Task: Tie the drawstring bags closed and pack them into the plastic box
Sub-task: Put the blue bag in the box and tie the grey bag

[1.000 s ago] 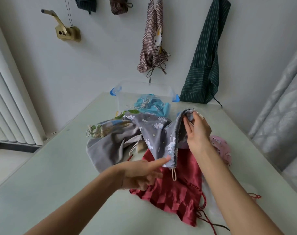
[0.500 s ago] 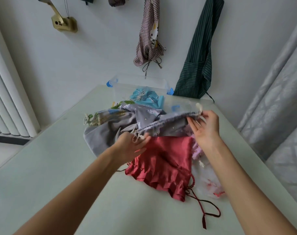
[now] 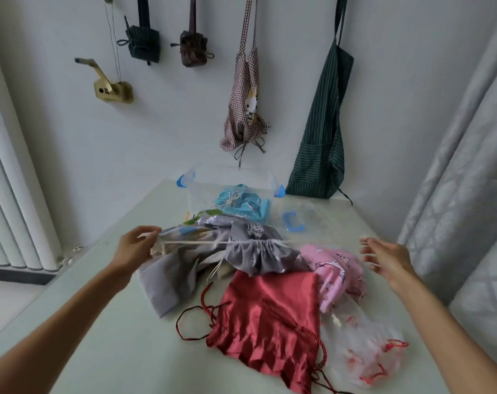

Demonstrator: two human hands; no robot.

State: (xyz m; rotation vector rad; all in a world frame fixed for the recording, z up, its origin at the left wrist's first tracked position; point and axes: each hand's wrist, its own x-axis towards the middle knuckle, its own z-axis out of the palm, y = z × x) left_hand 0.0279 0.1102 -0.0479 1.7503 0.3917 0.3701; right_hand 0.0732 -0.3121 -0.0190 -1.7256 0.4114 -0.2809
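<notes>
A cream drawstring (image 3: 196,243) is pinched in the left hand (image 3: 136,248) and stretched right to the gathered grey bag (image 3: 258,253). The right hand (image 3: 389,258) seems curled on the other cord end, blurred. Beyond the bag sits the plastic box (image 3: 230,180).

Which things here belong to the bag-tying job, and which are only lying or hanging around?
Job: grey printed bag, its cord, left hand, right hand, red bag, pink bag, plastic box.
Not job: green apron, checked apron.
</notes>
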